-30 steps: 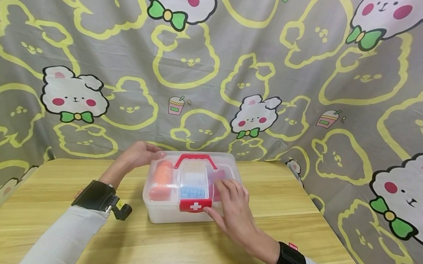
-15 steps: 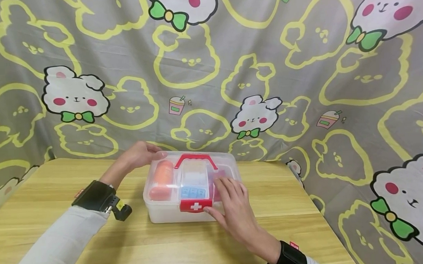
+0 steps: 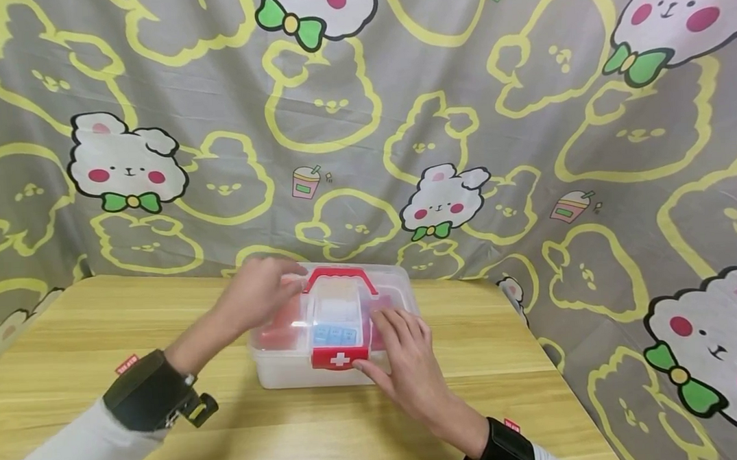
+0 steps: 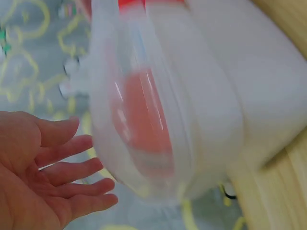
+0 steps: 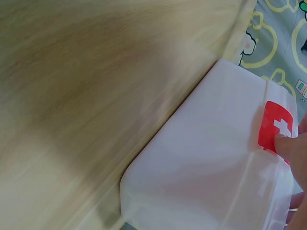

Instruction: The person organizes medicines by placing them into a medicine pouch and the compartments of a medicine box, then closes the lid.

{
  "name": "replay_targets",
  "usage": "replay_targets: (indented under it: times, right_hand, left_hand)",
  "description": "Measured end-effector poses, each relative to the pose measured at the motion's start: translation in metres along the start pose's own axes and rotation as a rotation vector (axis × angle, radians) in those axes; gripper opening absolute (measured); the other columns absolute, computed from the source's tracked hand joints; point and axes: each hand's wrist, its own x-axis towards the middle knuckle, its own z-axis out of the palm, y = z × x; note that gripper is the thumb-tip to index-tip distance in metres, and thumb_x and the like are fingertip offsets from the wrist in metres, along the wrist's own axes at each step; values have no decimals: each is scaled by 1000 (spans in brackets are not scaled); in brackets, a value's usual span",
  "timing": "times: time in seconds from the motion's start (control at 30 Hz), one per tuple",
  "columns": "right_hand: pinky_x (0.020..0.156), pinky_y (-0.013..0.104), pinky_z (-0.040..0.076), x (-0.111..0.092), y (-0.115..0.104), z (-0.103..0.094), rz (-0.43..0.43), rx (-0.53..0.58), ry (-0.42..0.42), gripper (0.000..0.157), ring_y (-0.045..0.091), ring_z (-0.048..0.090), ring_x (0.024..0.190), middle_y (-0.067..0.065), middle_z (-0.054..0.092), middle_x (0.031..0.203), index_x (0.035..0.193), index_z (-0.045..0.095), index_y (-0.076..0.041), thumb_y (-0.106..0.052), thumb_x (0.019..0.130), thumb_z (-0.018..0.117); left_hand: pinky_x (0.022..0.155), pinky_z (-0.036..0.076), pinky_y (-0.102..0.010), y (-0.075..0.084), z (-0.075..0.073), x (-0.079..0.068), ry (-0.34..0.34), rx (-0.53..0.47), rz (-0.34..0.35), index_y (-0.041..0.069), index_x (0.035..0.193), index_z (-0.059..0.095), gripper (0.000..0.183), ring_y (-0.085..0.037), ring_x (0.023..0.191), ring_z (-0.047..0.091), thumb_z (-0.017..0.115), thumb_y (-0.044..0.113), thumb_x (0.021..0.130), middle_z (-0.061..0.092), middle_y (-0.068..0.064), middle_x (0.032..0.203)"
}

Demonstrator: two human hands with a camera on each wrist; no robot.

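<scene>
A lidded, see-through first-aid box sits on the table, with a red latch bearing a white cross and a red carry handle lying on its lid. My right hand grips the box's front right part, fingers bent on the lid and thumb on the latch, as the right wrist view also shows. Over the lid's back left corner hovers my left hand, its fingers loosely spread and apart from the box in the left wrist view. Through the lid show orange-red items and a blue compartmented case.
The wooden table reaches back to a grey curtain printed with cartoon rabbits, which also hangs along the right side. Black wrist bands with small cameras sit on both forearms.
My left hand has come off the box's back left corner and shifted right, over the lid towards the handle. The right hand and the box have kept their places.
</scene>
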Motion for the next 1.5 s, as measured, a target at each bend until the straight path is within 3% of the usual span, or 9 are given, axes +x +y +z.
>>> replay_targets:
  times: [0.07,0.23,0.33,0.57,0.87,1.13,1.5]
  right_hand:
    - [109,47,35,0,0,0,-4,-3,4,84,27,46,134,10,55,144,146,50,-8,-50,81,82]
    - [109,48,35,-1,0,0,-8,-4,2,84,27,46,134,10,55,144,146,50,-8,-50,81,82]
    - [109,49,36,-2,0,-1,-9,-2,6,84,28,47,133,10,55,144,146,50,-8,-49,80,83]
    - [108,50,37,0,0,-2,-4,9,2,85,26,47,133,10,55,144,147,50,-8,-49,80,83]
    - [107,50,38,0,-1,-2,0,-5,0,86,27,47,132,10,55,144,146,50,-8,-48,78,84]
    - [105,50,39,-1,0,0,-6,-20,14,86,27,48,131,10,57,141,145,51,-8,-48,77,86]
    - [104,50,39,0,1,0,-27,-31,23,89,28,49,128,12,58,139,144,51,-6,-45,73,89]
  left_hand:
    - [62,56,-34,10,4,-12,3,40,52,3,118,74,35,-24,71,64,78,23,90,77,-13,100]
    - [83,63,-42,22,17,-40,52,161,177,2,122,71,53,-29,94,69,87,29,80,72,-16,111]
    - [82,63,-41,23,28,-52,86,237,234,0,128,67,70,-28,95,65,91,36,73,69,-17,115]
    - [108,47,-58,15,53,-68,208,365,352,-6,135,57,102,-42,121,61,96,46,57,64,-24,132]
    - [113,41,-58,8,66,-72,275,360,334,-3,139,56,99,-43,130,58,94,46,61,62,-23,138]
    - [116,38,-58,7,69,-74,264,348,323,-2,142,54,90,-41,134,55,93,36,70,59,-22,142]
    - [116,38,-57,8,70,-74,262,353,303,-1,143,53,91,-39,136,53,92,40,71,58,-21,144]
